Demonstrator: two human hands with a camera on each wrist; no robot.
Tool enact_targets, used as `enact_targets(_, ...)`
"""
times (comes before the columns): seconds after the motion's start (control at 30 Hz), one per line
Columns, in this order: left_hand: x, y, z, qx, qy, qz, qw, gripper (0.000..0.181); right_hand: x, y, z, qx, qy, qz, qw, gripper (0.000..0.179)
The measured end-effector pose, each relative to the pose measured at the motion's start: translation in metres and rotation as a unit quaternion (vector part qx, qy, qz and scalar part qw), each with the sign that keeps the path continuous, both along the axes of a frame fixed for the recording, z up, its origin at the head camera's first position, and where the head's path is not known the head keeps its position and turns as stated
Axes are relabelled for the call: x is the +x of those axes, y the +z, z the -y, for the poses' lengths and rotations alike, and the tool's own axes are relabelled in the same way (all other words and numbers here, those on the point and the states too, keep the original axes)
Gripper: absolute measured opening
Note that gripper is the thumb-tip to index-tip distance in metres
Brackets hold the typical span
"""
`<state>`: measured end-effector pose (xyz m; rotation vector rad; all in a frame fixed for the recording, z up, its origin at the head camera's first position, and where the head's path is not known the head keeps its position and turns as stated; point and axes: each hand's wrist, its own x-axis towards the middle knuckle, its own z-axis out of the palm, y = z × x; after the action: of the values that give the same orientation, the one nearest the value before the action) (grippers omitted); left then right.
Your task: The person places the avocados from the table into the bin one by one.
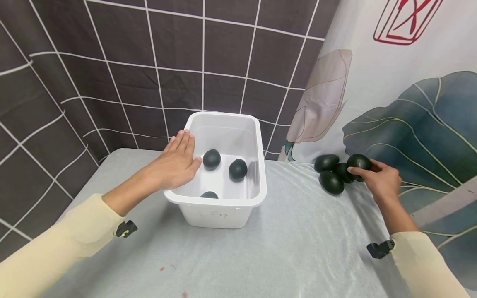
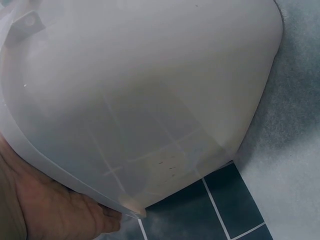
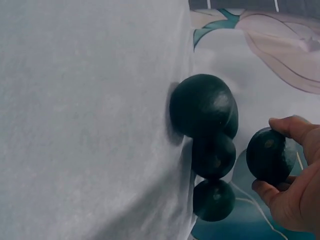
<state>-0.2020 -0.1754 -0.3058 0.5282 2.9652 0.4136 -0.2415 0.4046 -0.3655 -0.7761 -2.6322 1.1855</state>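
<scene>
A dark green fruit (image 1: 360,161) is pinched between the thumb and fingertips of a person's right hand (image 1: 384,181), at the right of the cloth-covered surface (image 1: 298,231), with a gap between it and the other fruits (image 1: 331,182) bunched by the backdrop in the right wrist view. The left hand (image 1: 174,164), fingers straight and pressed together, thumb a little apart, lies along the left rim of a white bin (image 1: 216,214) where three similar dark fruits (image 1: 237,169) sit apart, the nearest partly hidden by the front rim. The smooth, rounded fruit could slip from so light a fingertip hold, and a drop here might knock the bunch and set it rolling, perhaps over the surface's edge by the backdrop. A low path toward the bin could clip its right rim; a release from high up could bounce the fruit off those inside. Too heavy a left hand on one rim might tilt or shift the bin. No brand or label can be read: a red, boxlike mark (image 1: 413,25) on the backdrop is cropped at the top, and small dark marks on the bin's front wall are too faint to make out.
</scene>
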Motion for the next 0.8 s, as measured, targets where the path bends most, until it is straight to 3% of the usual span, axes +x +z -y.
enact_targets(0.8, 0.001, 0.000, 0.001, 0.014, -0.001, 0.001, 0.9999, 0.081, -0.011, 0.008, 0.034, 0.012, 0.027, -0.038, 0.9988, 0.095)
